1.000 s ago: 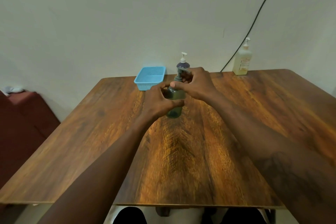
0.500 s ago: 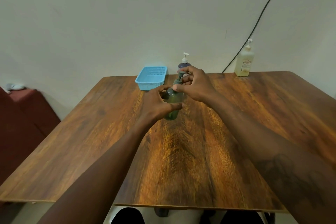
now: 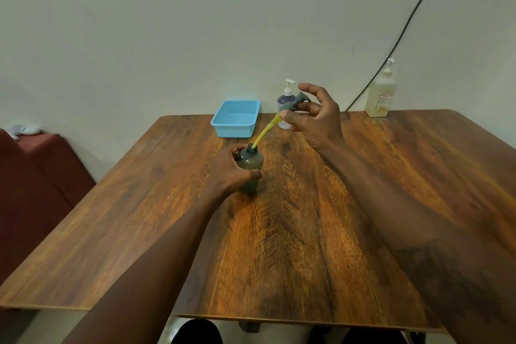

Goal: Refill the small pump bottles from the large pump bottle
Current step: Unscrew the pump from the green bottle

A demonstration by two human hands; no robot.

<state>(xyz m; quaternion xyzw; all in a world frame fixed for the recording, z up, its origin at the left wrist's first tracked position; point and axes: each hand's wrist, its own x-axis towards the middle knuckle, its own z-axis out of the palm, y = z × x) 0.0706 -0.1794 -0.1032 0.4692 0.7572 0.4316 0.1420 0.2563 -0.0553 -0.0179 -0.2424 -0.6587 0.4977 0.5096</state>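
The left hand [image 3: 231, 170] curls round the small dark bottle [image 3: 251, 160] standing mid-table; the right hand [image 3: 315, 117] pinches its pump head [image 3: 297, 102], the tube [image 3: 265, 131] tip inside the neck; a sideways pull may tip the bottle, or drip on the wooden table [image 3: 279, 246]; the big bottle [image 3: 381, 95] stands far right by the pale wall [image 3: 167, 22]; a blue basket [image 3: 237, 119] sits at the back.

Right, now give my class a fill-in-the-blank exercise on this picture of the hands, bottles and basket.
The left hand grips the small dark bottle; the right hand pinches its grey pump head, whose tube is ____.
The basket near the wall is ____.
The large pump bottle stands at the far ____ corner of the table.
Missing words: yellow; blue; right.
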